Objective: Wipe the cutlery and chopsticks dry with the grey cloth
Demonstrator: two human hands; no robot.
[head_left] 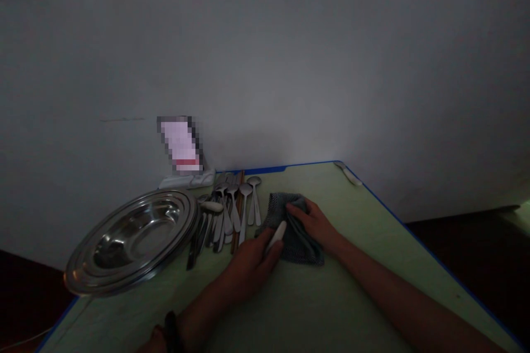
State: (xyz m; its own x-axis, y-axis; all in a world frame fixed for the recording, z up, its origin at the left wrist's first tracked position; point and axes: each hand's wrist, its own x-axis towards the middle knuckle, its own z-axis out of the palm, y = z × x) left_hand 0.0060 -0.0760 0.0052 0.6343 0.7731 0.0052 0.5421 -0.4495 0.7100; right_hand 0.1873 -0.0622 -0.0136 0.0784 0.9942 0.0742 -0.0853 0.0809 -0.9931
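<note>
My left hand (250,267) is closed around a utensil with a white handle (276,236). The far end of that utensil is hidden, so I cannot tell its kind. My right hand (313,224) grips a dark grey-blue cloth (304,251), with the thumb and fingers pressed into its folds. The cloth lies against the left hand's fingers, around the hidden end of the utensil. Just left of the cloth, several metal spoons (245,190) and other cutlery lie in a loose pile on the light green table (343,298).
Stacked shiny metal dishes (182,226) stand at the left. A white-handled piece of cutlery (351,175) lies by the table's back right corner. Wooden chopsticks (235,242) are among the cutlery. A phone (182,143) leans near the grey wall (290,66) on a white object (186,181).
</note>
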